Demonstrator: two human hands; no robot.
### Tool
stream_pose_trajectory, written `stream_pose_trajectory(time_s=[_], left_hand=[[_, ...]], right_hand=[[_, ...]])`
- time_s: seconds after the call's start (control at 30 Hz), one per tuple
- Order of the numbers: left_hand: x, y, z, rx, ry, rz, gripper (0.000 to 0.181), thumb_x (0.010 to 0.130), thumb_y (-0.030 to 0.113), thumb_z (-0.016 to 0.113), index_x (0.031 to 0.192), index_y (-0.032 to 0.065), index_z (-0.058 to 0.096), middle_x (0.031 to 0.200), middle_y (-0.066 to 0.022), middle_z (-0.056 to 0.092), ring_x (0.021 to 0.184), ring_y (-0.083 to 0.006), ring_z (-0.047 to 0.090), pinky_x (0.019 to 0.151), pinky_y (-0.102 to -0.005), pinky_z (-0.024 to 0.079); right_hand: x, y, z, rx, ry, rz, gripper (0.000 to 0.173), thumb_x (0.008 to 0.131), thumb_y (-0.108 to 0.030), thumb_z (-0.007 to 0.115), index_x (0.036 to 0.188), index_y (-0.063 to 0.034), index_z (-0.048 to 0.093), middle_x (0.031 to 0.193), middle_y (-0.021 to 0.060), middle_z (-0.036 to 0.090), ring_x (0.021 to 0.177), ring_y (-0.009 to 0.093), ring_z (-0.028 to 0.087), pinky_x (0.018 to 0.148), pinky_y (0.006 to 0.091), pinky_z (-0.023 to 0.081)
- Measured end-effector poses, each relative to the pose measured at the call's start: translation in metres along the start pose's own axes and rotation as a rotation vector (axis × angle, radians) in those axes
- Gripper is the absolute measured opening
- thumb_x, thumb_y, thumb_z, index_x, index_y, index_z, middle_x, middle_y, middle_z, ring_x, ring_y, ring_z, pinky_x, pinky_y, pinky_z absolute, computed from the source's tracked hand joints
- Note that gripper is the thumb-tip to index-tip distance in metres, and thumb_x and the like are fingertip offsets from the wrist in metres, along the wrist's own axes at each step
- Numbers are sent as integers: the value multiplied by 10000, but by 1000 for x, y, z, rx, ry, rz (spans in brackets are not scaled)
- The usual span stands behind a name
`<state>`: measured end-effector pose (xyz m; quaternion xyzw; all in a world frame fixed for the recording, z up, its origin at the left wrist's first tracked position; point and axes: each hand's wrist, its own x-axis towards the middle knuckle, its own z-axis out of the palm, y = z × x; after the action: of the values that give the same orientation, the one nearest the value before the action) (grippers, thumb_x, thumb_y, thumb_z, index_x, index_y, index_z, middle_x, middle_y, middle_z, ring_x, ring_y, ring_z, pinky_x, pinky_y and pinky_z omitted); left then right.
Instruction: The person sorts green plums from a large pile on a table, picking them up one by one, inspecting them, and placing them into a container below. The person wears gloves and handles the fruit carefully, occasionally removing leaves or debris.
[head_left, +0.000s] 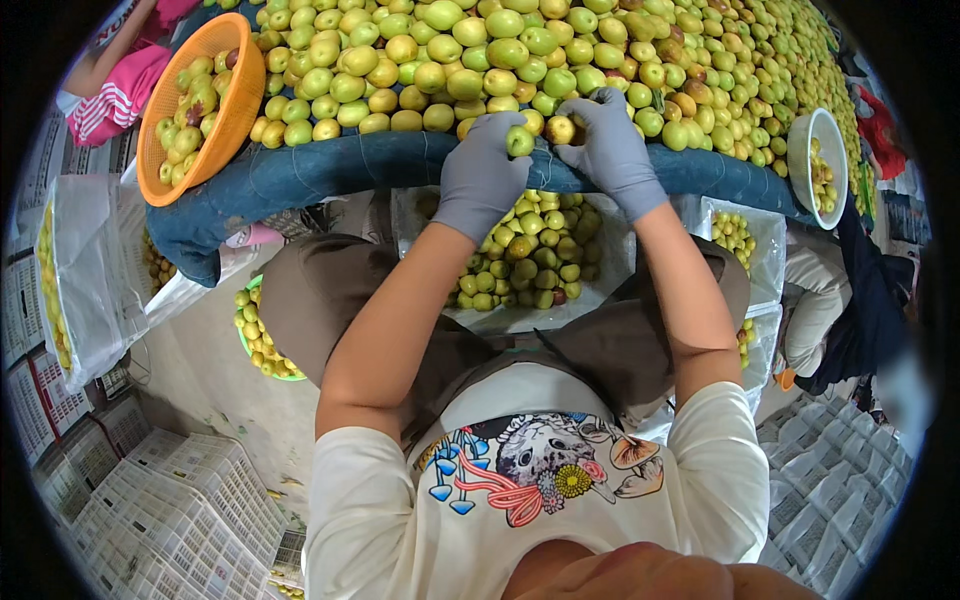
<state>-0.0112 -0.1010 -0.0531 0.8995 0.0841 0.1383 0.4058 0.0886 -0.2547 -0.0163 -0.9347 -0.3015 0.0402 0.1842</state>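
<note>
My left hand, in a grey glove, grips a green jujube between thumb and fingers above the padded blue rim of the sorting table. Close by on the right, my gloved right hand has its thumb and fingers around a yellowish jujube with a brown spot. Beyond both hands spreads a deep heap of jujubes, mostly green, some yellow or browned. Below the rim, between my knees, a plastic-lined crate holds many more green jujubes.
An orange plastic basket of jujubes leans on the rim at left; a white basket sits at right. Lined crates flank me, and a green-rimmed basket stands by my left knee. Stacked crates lie behind. Other people are at both sides.
</note>
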Motion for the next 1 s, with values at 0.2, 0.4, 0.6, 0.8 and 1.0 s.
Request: stream_pose_trajectory(time_s=[0.2,0.4,0.6,0.8,1.0], left_hand=[[-9,9,-28,-1135,-420,-443,511,815,98,719,1286,72,523,1014,-40,578,794,-120,581,719,-270,513],[-29,3,-28,-1143,-594,-473,440,896,204,652,1280,44,511,1063,-45,584,837,-116,589,728,-262,519],[-42,-3,-24,-976,-717,-555,463,995,380,477,1251,-1,542,1176,-52,591,1061,-96,541,925,-249,444],[-47,-11,-12,-1182,-735,-825,501,1012,412,424,1238,-19,544,1185,-91,600,983,-146,606,879,-266,504],[-58,-45,5,-985,-634,-418,443,982,345,508,1290,28,497,1187,-118,589,985,-183,628,814,-287,560]], right_hand=[[-28,12,-23,1027,-316,128,475,729,-129,796,1162,-88,606,1075,61,585,883,115,600,715,252,527],[-60,11,-18,1658,-676,387,465,900,-93,610,1336,-64,454,1196,112,575,1014,229,636,868,415,572],[-74,6,8,1753,-819,589,452,973,-243,527,1362,-52,399,1239,134,539,1071,293,611,936,501,526],[-76,16,20,1673,-858,608,448,958,-272,567,1335,-67,438,1208,112,570,1068,256,618,903,449,539],[-74,26,28,1423,-710,491,428,903,-181,649,1289,-67,504,1190,77,597,1043,176,618,907,294,502]])
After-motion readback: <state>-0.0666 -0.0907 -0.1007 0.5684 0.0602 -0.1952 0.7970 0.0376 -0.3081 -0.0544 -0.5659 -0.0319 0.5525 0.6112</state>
